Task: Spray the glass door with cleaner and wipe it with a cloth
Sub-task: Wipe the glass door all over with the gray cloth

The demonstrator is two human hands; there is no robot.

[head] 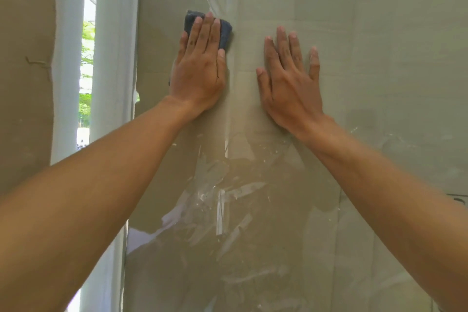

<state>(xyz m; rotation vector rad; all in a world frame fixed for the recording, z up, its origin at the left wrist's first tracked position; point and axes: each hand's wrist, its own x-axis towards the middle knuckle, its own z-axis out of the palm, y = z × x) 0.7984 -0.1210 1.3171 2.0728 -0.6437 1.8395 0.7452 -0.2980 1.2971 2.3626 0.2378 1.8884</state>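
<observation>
The glass door [379,58] fills most of the view, and both hands are laid flat against it. Pale tiled surfaces are seen in the pane; whether they lie behind it or are reflected cannot be told. Well below the fingertips of both hands, between the two forearms, the glass is marked by whitish wet streaks [228,197]. A white frame [111,58] is seen to the left of the left hand's fingers, and a narrow strip of green foliage [86,71] shows in the gap further left. Beyond that, a beige wall [25,83] is seen.

The right hand [291,83] is pressed directly on the glass, its fingers [282,43] straight, pointing upward and spread apart. The left hand [198,73] is laid over the cloth [226,31], with its fingers [202,33] straight and held close together and the thumb tucked alongside. The cloth, dark blue-grey, is pinned between those fingers and the pane. Its edges are exposed just above the fingertips and to the right of the index finger, above the thumb. The two hands are kept apart, side by side at nearly the same height.
</observation>
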